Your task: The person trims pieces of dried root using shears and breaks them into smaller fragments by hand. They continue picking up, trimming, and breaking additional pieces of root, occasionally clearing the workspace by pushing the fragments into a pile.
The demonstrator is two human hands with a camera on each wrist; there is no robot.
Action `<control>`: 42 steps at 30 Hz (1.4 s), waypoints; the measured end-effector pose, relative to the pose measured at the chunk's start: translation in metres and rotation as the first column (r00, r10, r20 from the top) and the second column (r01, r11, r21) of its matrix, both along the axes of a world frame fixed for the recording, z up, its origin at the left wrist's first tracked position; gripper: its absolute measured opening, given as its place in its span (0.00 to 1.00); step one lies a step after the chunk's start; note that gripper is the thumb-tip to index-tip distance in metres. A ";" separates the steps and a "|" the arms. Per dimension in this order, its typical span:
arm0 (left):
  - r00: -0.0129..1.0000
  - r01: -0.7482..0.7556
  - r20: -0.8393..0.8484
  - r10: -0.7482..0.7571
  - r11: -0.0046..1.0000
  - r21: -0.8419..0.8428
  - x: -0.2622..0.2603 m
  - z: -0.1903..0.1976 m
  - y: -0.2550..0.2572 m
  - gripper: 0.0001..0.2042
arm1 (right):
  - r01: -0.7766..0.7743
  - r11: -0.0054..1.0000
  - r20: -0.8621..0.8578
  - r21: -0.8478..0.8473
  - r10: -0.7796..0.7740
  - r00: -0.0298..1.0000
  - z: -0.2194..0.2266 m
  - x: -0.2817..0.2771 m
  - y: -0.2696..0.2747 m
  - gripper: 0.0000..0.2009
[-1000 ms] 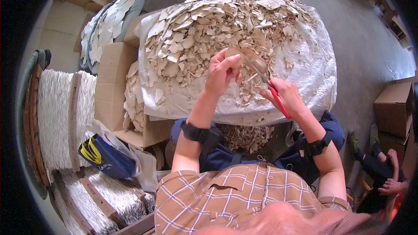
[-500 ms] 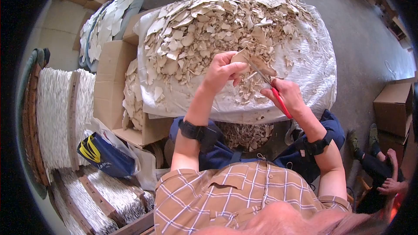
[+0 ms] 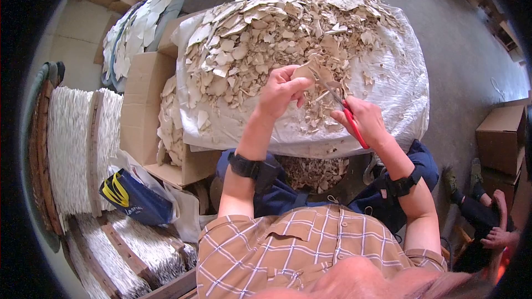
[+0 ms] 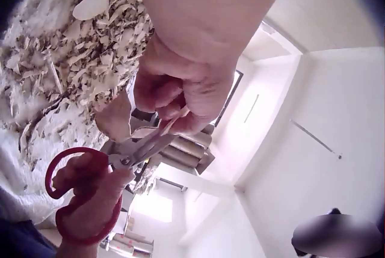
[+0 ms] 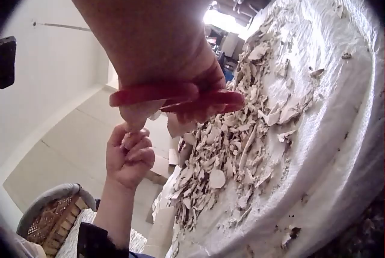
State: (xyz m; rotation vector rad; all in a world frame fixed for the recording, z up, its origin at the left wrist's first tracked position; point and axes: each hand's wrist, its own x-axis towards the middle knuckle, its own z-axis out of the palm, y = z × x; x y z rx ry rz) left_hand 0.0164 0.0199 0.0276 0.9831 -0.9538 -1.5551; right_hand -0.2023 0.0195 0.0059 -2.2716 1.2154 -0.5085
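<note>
My left hand (image 3: pixel 280 93) pinches a thin, stiff, pale brown piece (image 3: pixel 303 71) between thumb and fingers, above the table. Its free part hangs beside the blades as a curved tan flap (image 4: pixel 115 118) in the left wrist view. My right hand (image 3: pixel 364 119) grips red-handled scissors (image 3: pixel 353 124), a thumb and fingers through the loops. The scissor blades (image 4: pixel 141 150) point toward the left fingertips and meet the piece there. Below both hands lies a heap of broken, curled pale pieces (image 3: pixel 249 47); what the material is does not show.
A white sheet (image 3: pixel 399 105) covers the table under the heap. To the left stand a cardboard box (image 3: pixel 145 105) with larger pieces, a blue bag (image 3: pixel 138 202) and stacks of thin white sheets (image 3: pixel 69 149). Another person (image 3: pixel 487 221) sits at the right, near cardboard boxes (image 3: pixel 500 133).
The left hand has rolled and shifted slightly, turning the pale piece against the blades. The scissors have stayed close to it, with only a small shift of the right hand.
</note>
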 end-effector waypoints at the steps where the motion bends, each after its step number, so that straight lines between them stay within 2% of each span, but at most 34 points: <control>1: 1.000 0.000 0.000 0.000 1.000 0.002 -0.001 -0.001 0.000 0.04 | -0.002 1.000 0.003 0.013 0.002 1.000 0.000 0.000 0.000 0.24; 3: 0.982 0.089 0.170 -0.080 0.995 -0.046 -0.004 -0.004 0.000 0.04 | 0.004 1.000 0.013 0.010 -0.004 1.000 -0.001 0.000 0.001 0.24; 8: 0.978 0.109 0.186 -0.100 0.993 -0.040 -0.005 -0.003 0.001 0.04 | 0.009 0.997 0.040 0.075 -0.012 0.999 0.000 -0.001 -0.001 0.25; 10: 0.977 0.101 0.191 -0.092 0.994 -0.037 -0.005 -0.005 0.001 0.04 | 0.056 0.987 -0.024 0.149 -0.053 0.998 0.003 0.000 -0.001 0.25; 11: 0.979 0.103 0.174 -0.106 0.994 0.023 -0.007 -0.006 0.001 0.05 | 0.040 0.988 -0.022 0.147 -0.038 0.999 0.003 -0.001 -0.002 0.25; 12: 0.982 0.094 0.159 -0.106 0.992 0.080 -0.008 -0.008 0.002 0.05 | 0.087 0.989 -0.020 0.124 -0.085 0.996 0.002 -0.002 -0.003 0.24; 13: 0.995 0.070 0.065 -0.079 0.989 0.133 -0.007 -0.011 0.002 0.05 | 0.120 0.987 -0.009 0.103 -0.119 0.993 0.002 0.000 -0.004 0.24; 14: 0.996 0.022 0.083 -0.033 0.991 0.132 -0.005 -0.016 0.002 0.05 | 0.153 0.988 -0.025 0.038 -0.152 0.988 0.005 0.001 -0.003 0.23; 16: 0.976 -0.075 -0.189 0.105 0.984 0.159 0.005 -0.027 0.004 0.04 | 0.186 0.982 -0.068 -0.014 -0.187 0.980 0.005 -0.001 -0.006 0.23; 17: 0.941 -0.261 -0.163 0.296 0.943 0.209 0.012 -0.034 0.006 0.04 | 0.164 0.986 -0.057 -0.011 -0.165 0.985 0.006 0.000 -0.007 0.23; 19: 0.718 -0.598 -0.294 0.631 0.775 0.203 0.046 -0.042 0.009 0.04 | 0.176 0.984 -0.094 -0.038 -0.179 0.979 0.009 -0.006 -0.006 0.22; 20: 0.553 -0.744 -0.324 0.768 0.629 0.223 0.079 -0.040 0.010 0.04 | 0.193 0.981 -0.102 -0.032 -0.195 0.975 0.007 -0.008 -0.005 0.22; 21: 0.410 -0.848 -0.362 0.838 0.496 0.188 0.103 -0.032 0.016 0.05 | 0.195 0.980 -0.048 -0.047 -0.197 0.979 0.003 -0.009 -0.006 0.22; 22: 0.300 -0.898 -0.404 0.864 0.399 0.186 0.126 -0.030 0.023 0.07 | 0.199 0.978 0.004 -0.064 -0.199 0.980 0.001 -0.010 -0.007 0.22; 24: 0.100 -0.915 -0.335 0.937 0.219 0.340 0.150 -0.030 0.027 0.09 | 0.227 0.973 0.023 -0.035 -0.226 0.974 0.007 -0.012 -0.008 0.21; 25: 0.112 -0.909 -0.338 0.935 0.234 0.345 0.144 -0.039 0.023 0.09 | 0.219 0.976 0.063 0.009 -0.219 0.974 0.009 -0.011 -0.010 0.21; 26: 0.368 -0.853 -0.271 0.889 0.439 0.282 0.135 -0.050 0.021 0.08 | 0.205 0.977 0.108 0.053 -0.209 0.972 0.012 -0.009 -0.010 0.20; 27: 0.594 -0.748 -0.186 0.783 0.622 0.232 0.122 -0.056 0.020 0.08 | 0.181 0.980 0.145 0.081 -0.191 0.971 0.015 -0.007 -0.010 0.19; 28: 0.757 -0.627 -0.111 0.644 0.763 0.153 0.094 -0.051 0.018 0.09 | 0.184 0.980 0.146 0.079 -0.194 0.970 0.012 -0.006 -0.010 0.19; 29: 0.877 -0.476 -0.022 0.479 0.875 0.090 0.056 -0.045 0.017 0.09 | 0.136 0.972 0.207 0.189 -0.175 0.962 0.008 -0.004 -0.009 0.19; 30: 0.951 -0.306 0.079 0.299 0.946 0.107 0.027 -0.045 0.016 0.10 | 0.079 0.953 0.268 0.294 -0.162 0.950 0.005 -0.003 -0.009 0.19; 31: 0.965 -0.174 0.214 0.155 0.982 0.073 0.001 -0.046 0.017 0.15 | 0.016 0.920 0.299 0.392 -0.143 0.943 0.013 -0.002 -0.007 0.19; 33: 0.995 0.089 0.043 -0.090 0.996 0.020 -0.034 -0.043 0.022 0.17 | -0.014 0.926 0.309 0.378 -0.112 0.944 0.009 0.001 -0.004 0.19; 34: 0.995 0.091 0.039 -0.091 0.996 0.022 -0.042 -0.047 0.023 0.17 | -0.046 0.929 0.325 0.368 -0.082 0.942 0.004 0.001 -0.003 0.19; 36: 0.912 0.333 0.283 -0.297 0.939 -0.086 -0.049 -0.049 0.026 0.18 | -0.045 0.950 0.282 0.309 -0.046 0.958 -0.003 0.000 -0.003 0.19; 38: 0.912 0.336 0.276 -0.304 0.939 -0.078 -0.054 -0.047 0.028 0.18 | 0.022 0.933 0.277 0.358 -0.129 0.952 -0.002 0.000 -0.002 0.15; 39: 0.914 0.254 0.358 -0.192 0.958 -0.134 -0.059 -0.046 0.030 0.18 | 0.022 0.933 0.275 0.359 -0.128 0.953 -0.003 -0.001 -0.003 0.15; 40: 0.900 0.175 0.429 -0.076 0.965 -0.197 -0.062 -0.045 0.030 0.18 | 0.021 0.922 0.343 0.387 -0.165 0.925 -0.004 -0.002 -0.004 0.12; 42: 0.907 0.159 0.416 -0.068 0.969 -0.188 -0.062 -0.046 0.027 0.17 | 0.023 0.909 0.406 0.417 -0.208 0.890 -0.009 -0.004 -0.006 0.11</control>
